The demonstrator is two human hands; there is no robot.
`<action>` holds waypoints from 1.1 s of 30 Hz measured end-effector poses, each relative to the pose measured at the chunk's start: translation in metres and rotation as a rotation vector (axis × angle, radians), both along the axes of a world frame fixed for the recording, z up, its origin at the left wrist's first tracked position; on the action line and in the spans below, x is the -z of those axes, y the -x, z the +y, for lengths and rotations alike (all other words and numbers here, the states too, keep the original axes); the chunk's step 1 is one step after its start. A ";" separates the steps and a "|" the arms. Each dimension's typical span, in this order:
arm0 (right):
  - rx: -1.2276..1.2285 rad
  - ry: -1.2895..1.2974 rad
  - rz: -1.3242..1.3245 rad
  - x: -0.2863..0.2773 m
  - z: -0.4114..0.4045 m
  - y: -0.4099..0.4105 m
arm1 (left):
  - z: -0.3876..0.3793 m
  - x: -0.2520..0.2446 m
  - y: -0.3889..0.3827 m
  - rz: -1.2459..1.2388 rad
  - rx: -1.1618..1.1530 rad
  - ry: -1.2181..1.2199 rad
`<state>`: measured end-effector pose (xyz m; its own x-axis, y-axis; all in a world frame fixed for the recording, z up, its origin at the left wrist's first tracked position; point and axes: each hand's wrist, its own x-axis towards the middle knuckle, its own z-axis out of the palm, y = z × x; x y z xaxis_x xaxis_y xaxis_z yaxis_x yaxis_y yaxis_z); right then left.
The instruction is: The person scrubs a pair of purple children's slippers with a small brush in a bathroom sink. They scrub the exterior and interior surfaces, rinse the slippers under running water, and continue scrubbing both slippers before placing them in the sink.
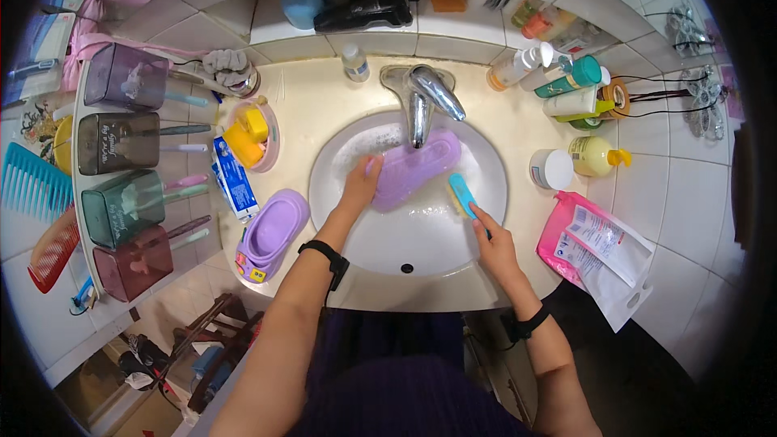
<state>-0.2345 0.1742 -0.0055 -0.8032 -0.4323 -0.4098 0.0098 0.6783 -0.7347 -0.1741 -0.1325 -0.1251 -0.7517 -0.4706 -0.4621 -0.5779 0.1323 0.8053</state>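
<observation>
In the white washbasin [376, 249], my left hand [362, 182] grips one end of a purple clog [419, 167], whose sole faces up beneath the chrome faucet [419, 109]. My right hand [495, 233] holds a blue-handled scrub brush [464, 195] with pale bristles, apart from the clog, over the basin's right side. Suds lie at the back of the bowl, and the drain hole [407, 268] shows near its front. Another purple clog [276, 230] with colourful charms rests on the counter left of the basin, its opening up.
A pink soap dish [273, 139] with yellow sponges and a blue-and-white box [234, 179] stand at left. Right of the basin are a white jar [551, 169], a yellow pump bottle [592, 156] and a pink-and-white pouch [592, 243]. A small bottle [356, 64] stands behind the basin.
</observation>
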 end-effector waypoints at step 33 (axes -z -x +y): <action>0.089 0.117 -0.178 -0.018 -0.003 -0.022 | 0.046 -0.064 -0.012 -0.236 0.739 0.166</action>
<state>-0.2121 0.1708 0.0129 -0.7599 -0.4158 -0.4997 0.2025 0.5790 -0.7898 -0.1618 -0.0863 -0.0607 -0.7870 0.0357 -0.6159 -0.4464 0.6561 0.6085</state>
